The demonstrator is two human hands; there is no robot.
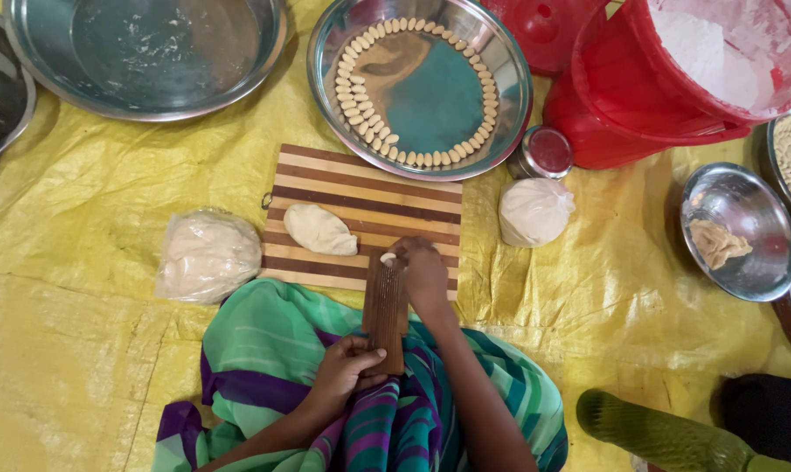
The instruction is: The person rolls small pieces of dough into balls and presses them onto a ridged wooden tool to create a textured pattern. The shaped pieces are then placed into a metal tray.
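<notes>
The left hand (343, 371) grips the near end of a ridged brown wooden paddle (384, 310), fingers curled shut around it. The right hand (422, 271) presses a small pale dough piece (388, 258) onto the paddle's far end (fingertips bent down), over the striped wooden cutting board (369, 205), beside a flattened dough lump (319, 229).

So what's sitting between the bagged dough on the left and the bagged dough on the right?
In the head view, the striped wooden cutting board lies between the left bag and the right bag, with a bare dough lump on it.
</notes>
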